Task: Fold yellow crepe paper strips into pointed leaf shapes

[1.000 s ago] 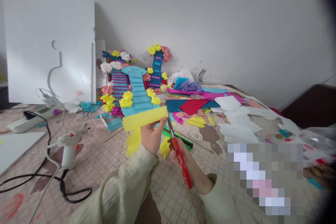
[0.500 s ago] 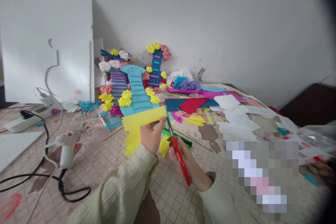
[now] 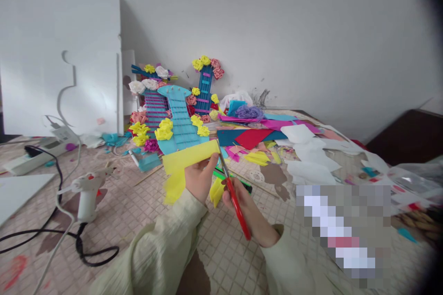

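A strip of yellow crepe paper (image 3: 188,154) is pinched between the thumb and fingers of my left hand (image 3: 200,177), held up above the table. My right hand (image 3: 244,203) grips red-handled scissors (image 3: 238,209); their metal blades point up and meet the strip's right end, close to my left thumb. Beneath my left hand lies more yellow paper (image 3: 175,186). Folded yellow pieces (image 3: 217,191) rest on the table between my hands, beside a green and black cutter (image 3: 247,187) partly hidden by my right hand and the scissors.
Paper-flowered guitar shapes, one light blue (image 3: 179,117), stand against the wall. On the left are a hot glue gun (image 3: 88,196) with cables, a power strip (image 3: 38,154) and a white foam board (image 3: 34,64). Coloured sheets (image 3: 254,137) and white paper (image 3: 311,156) lie to the right.
The view has shifted very slightly. Both hands, the yellow strip and the scissors hold almost the same position as before.
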The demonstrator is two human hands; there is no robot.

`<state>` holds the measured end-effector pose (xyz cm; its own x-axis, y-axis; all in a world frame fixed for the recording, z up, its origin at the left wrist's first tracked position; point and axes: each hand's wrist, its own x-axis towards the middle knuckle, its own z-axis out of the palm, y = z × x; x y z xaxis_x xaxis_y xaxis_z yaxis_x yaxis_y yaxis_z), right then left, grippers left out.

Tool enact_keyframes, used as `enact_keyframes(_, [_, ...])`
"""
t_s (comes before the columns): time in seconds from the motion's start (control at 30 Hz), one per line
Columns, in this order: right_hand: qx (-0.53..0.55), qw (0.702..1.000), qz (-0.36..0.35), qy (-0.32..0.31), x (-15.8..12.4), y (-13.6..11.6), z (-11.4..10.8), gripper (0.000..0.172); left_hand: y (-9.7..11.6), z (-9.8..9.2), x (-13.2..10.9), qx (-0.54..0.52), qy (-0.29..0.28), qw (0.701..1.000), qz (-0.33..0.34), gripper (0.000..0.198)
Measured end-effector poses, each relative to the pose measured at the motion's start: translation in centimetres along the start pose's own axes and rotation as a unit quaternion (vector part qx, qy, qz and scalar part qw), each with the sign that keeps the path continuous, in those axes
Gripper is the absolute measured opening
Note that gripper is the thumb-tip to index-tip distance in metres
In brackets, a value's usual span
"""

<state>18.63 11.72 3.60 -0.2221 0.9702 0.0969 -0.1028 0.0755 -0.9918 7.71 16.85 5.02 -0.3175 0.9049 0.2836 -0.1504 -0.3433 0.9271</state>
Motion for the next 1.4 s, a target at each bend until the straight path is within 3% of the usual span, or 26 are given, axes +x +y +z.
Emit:
enact_keyframes(0.43, [0.078, 0.997, 0.019, -0.015, 0.4, 0.4, 0.1, 0.021, 0.3, 0.3, -0.2, -0.023, 0.015, 0.999, -0.019, 0.026])
enact_keyframes(0.67, [0.096, 0.995, 0.025, 0.004, 0.6, 0.5, 0.2, 0.021, 0.6, 0.4, -0.1, -0.015, 0.021, 0.999, -0.021, 0.016])
enact_keyframes(0.87, [0.097, 0.995, 0.032, 0.012, 0.7, 0.2, 0.4, 0.025, 0.6, 0.2, -0.2, -0.005, 0.017, 0.999, -0.040, 0.020])
enact_keyframes(1.0, [0.149, 0.987, 0.056, 0.002, 0.6, 0.4, 0.5, 0.025, 0.7, 0.4, -0.1, -0.098, 0.046, 0.991, -0.081, 0.029])
enact_keyframes(1.1, [0.192, 0.979, 0.068, -0.004, 0.6, 0.8, 0.4, 0.022, 1.5, 0.8, -0.1, -0.222, 0.072, 0.964, -0.129, 0.034])
enact_keyframes(1.2, [0.199, 0.977, 0.076, -0.007, 0.4, 0.8, 0.4, 0.022, 2.4, 1.1, -0.2, -0.295, 0.031, 0.943, -0.151, 0.030])
enact_keyframes(1.4, [0.168, 0.983, 0.073, -0.011, 0.3, 0.7, 0.5, 0.024, 2.6, 0.9, -0.3, -0.343, -0.027, 0.928, -0.146, 0.031])
